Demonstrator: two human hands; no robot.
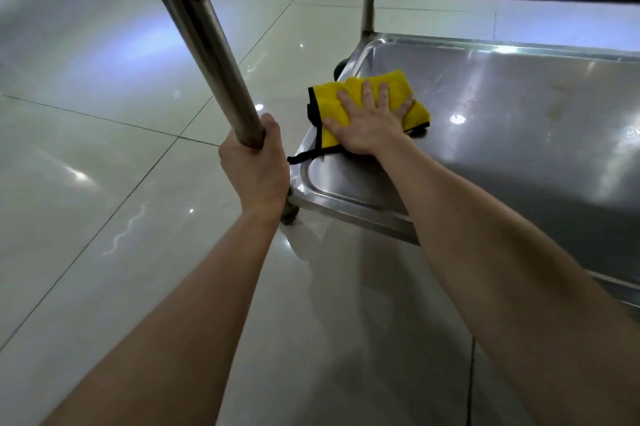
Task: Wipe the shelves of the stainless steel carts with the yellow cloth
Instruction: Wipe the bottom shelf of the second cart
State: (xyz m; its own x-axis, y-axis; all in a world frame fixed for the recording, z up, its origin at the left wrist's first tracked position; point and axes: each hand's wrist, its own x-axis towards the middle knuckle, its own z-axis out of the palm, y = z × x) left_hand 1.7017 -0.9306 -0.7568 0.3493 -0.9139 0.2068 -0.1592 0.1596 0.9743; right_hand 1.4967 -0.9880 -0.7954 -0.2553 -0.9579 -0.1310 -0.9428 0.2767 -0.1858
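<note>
Head cam: left hand (254, 162) is wrapped tight round the cart's upright post (207, 55). Right hand (367, 124) lies flat, fingers spread, pressing the yellow cloth (332, 96) onto the lower shelf (502, 135) by its end rim, black trim spilling over. Bare steel stretches away rightwards.

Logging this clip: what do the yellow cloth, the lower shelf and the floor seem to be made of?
Yellow cloth: soft napped fabric, probably microfibre, matte, with black stitched edging. Lower shelf: bare metal, seemingly stainless steel, brushed yet shiny, showing light glints and smears. Floor: glossy tiles, possibly ceramic, judging by grout lines and mirrored lights.
</note>
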